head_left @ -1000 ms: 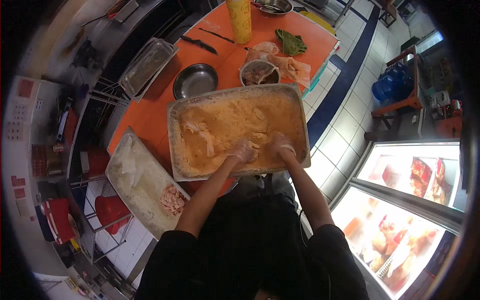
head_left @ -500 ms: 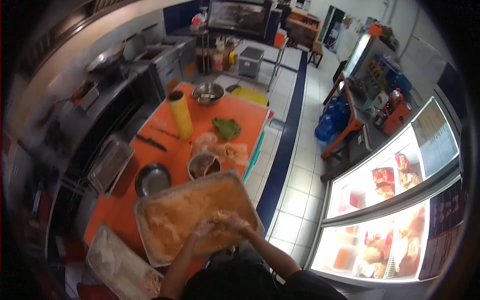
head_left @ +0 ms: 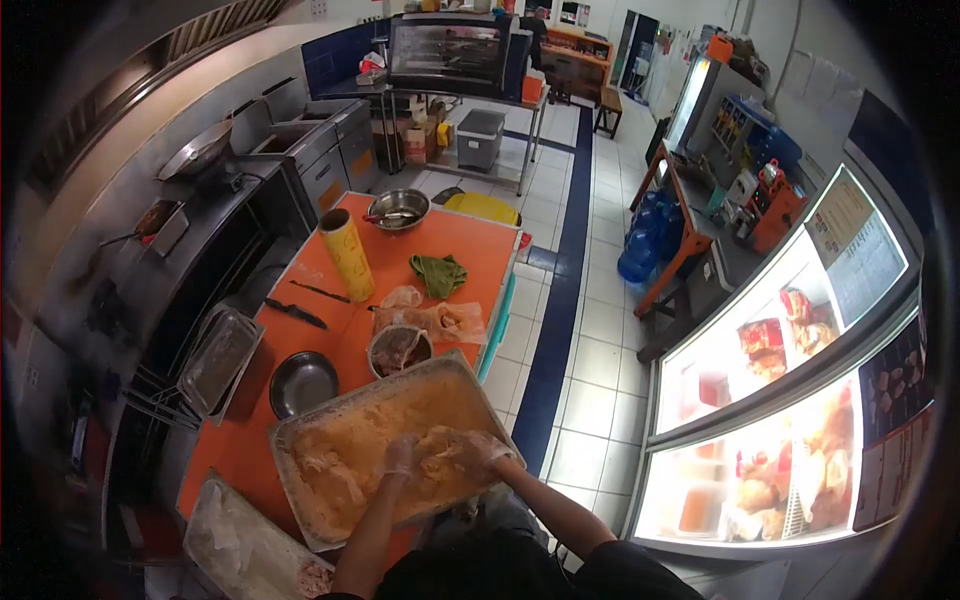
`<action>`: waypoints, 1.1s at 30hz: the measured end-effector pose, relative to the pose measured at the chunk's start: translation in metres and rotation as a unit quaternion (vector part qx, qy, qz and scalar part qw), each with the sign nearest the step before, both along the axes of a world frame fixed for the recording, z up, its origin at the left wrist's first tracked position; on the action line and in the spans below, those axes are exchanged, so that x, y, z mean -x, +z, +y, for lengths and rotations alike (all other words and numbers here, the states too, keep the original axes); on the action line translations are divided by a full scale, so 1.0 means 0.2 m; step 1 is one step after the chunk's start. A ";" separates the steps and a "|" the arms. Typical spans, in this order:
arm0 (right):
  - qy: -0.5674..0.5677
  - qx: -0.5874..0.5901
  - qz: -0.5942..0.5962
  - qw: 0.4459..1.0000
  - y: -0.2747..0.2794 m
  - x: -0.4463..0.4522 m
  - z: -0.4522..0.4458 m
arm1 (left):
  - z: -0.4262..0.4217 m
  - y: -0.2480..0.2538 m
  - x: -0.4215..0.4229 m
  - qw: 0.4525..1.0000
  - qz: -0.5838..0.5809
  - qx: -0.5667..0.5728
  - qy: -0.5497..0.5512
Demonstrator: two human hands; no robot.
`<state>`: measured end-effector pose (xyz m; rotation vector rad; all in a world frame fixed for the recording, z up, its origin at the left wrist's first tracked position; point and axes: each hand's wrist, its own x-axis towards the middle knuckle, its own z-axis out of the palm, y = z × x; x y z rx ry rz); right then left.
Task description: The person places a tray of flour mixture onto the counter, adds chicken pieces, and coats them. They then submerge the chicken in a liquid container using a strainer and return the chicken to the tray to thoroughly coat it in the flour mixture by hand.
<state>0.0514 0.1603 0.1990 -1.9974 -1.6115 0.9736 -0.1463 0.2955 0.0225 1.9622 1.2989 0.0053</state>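
Note:
A large metal tray (head_left: 283, 465) of orange-brown breading lies at the table's near end. My left hand (head_left: 401, 456), in a clear glove, is over the middle of the breading, beside a coated piece (head_left: 438, 450). My gloved right hand (head_left: 482, 452) is closed on that piece's right side. Another pale, partly coated piece (head_left: 335, 478) rests in the tray's left part. Behind the tray stand a bowl of dark meat (head_left: 400, 352) and an empty dark bowl (head_left: 304, 385). A second tray (head_left: 225, 530), with pink meat (head_left: 314, 578) in its corner, is at the lower left.
The orange table (head_left: 470, 240) holds a yellow roll (head_left: 347, 257), a knife (head_left: 297, 313), a green cloth (head_left: 438, 275) and a steel bowl (head_left: 398, 209). A lit display freezer (head_left: 740, 460) stands at the right, a stove (head_left: 225, 185) at the left. A person (head_left: 535, 32) is far back.
The view has tilted up toward the room. My hands, low in the breading before, have lifted a coated piece; my left hand now sits slightly apart from my right.

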 end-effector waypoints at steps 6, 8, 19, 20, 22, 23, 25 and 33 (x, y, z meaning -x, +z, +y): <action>-0.028 -0.011 -0.066 0.997 -0.57 0.02 0.08 | -0.08 0.50 -0.07 0.988 -0.111 -0.075 -0.077; -0.063 0.006 -0.079 0.995 -0.54 -0.02 0.03 | -0.07 0.70 -0.03 0.985 -0.062 0.160 0.028; 0.059 0.012 -0.091 0.994 -0.45 -0.02 0.00 | -0.31 0.47 0.04 0.965 0.058 0.020 -0.256; 0.064 0.013 -0.089 0.994 -0.40 -0.01 0.01 | -0.32 0.53 0.05 0.963 0.075 0.042 -0.257; 0.088 0.083 -0.101 0.987 -0.27 -0.02 0.05 | -0.35 0.41 0.16 0.985 -0.024 0.058 -0.158; 0.090 0.078 -0.102 0.988 -0.23 -0.02 0.05 | -0.31 0.34 0.20 0.990 -0.074 0.063 -0.106; -0.009 0.008 0.019 1.000 -0.20 -0.01 -0.01 | -0.20 0.19 0.29 0.943 -0.231 0.237 0.046; -0.079 0.091 0.349 0.929 -0.36 0.12 0.14 | -0.21 0.63 0.02 0.922 -0.313 0.206 0.098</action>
